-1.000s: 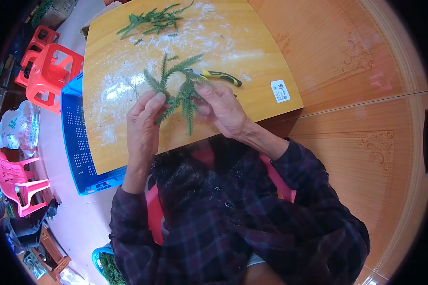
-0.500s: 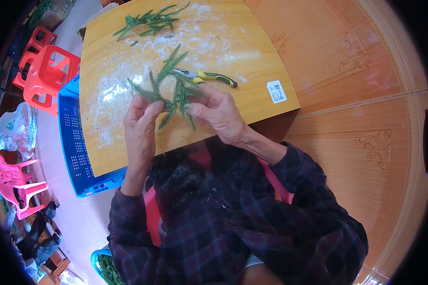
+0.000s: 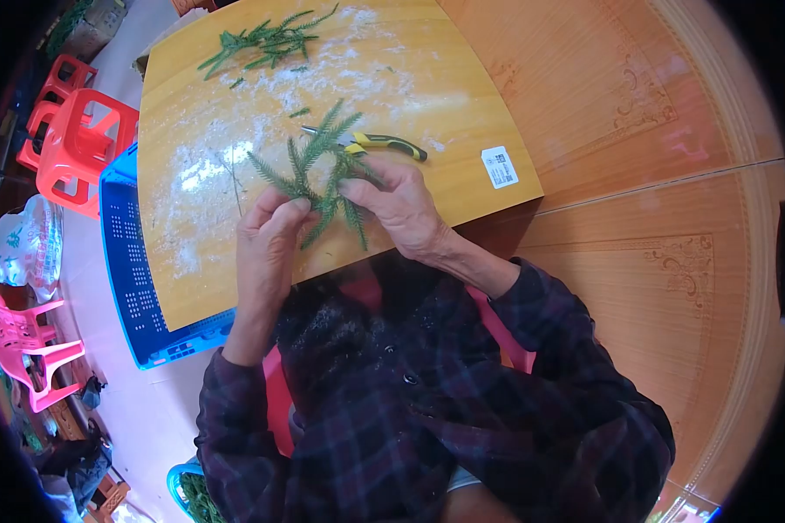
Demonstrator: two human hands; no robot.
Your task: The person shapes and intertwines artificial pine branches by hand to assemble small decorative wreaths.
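Between my hands, above the near edge of the yellow table, is a green artificial pine sprig with several needled branches spread out. My left hand pinches its lower left side between thumb and fingers. On the right side, my right hand grips the sprig, thumb across the front and fingers partly hidden behind. Just beyond lie pliers with yellow and black handles, their jaws partly behind the sprig. More green sprigs lie in a loose pile at the table's far side.
White powder and small green bits are scattered over the tabletop, with a white label near its right corner. A blue crate stands at the left, by red stools and a pink chair. A basket of greenery is at bottom left.
Both hands have shifted their hold, and the sprig has turned between them. My right thumb has moved down onto the sprig's middle. The whole view has drifted slightly.
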